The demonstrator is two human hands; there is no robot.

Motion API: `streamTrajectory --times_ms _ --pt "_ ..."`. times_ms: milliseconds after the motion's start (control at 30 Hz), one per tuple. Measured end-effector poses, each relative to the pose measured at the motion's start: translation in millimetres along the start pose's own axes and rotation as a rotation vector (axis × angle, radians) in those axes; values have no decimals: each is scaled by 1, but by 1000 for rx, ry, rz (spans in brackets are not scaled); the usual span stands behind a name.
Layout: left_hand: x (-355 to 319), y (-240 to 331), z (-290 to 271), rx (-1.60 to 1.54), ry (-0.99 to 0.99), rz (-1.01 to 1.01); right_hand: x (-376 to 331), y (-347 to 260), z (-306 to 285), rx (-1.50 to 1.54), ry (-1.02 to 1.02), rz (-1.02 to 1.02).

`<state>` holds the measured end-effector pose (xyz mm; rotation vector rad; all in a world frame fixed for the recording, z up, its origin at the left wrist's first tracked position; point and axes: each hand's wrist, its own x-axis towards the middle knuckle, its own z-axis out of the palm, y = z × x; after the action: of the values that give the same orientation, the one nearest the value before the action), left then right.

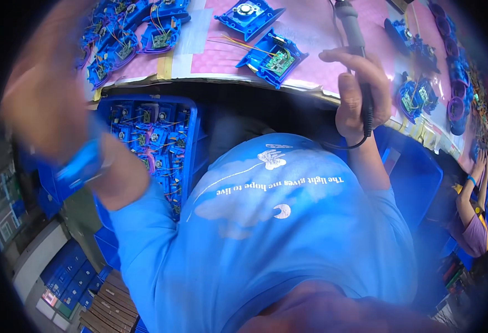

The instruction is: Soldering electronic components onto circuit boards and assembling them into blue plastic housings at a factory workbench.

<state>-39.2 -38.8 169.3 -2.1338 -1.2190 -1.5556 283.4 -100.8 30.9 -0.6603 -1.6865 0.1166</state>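
Observation:
My right hand (378, 83) is closed around a soldering iron (351, 26), whose grey grip points toward the far side of the table. Its black cord loops down below my wrist. To the left of it, a blue plastic housing half (277, 58) lies near the table's edge, holding a green circuit board with thin red and yellow wires. Just beyond sits another blue housing half (248, 12) with a round silver part. My left hand (46, 105) is raised at the far left, smeared by motion, so its fingers cannot be read.
Several blue housings with boards cluster at the table's (210, 61) back left; more lie to the right. A blue crate (191, 119) full of similar housings stands below the front edge, beside my left arm. At the far right a co-worker's arms (469, 191) reach toward the table.

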Motion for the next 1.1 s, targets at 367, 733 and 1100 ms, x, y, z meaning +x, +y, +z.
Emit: streamTrajectory --times_ms 367,733,1100 --pt "-136 13 88 -371 -209 -743 -10 8 4 83 -85 65" --pt "-143 12 97 -266 -134 -541 -8 6 18 130 -204 174" --pt "-145 12 96 -221 -139 -457 -7 7 27 122 -215 153"
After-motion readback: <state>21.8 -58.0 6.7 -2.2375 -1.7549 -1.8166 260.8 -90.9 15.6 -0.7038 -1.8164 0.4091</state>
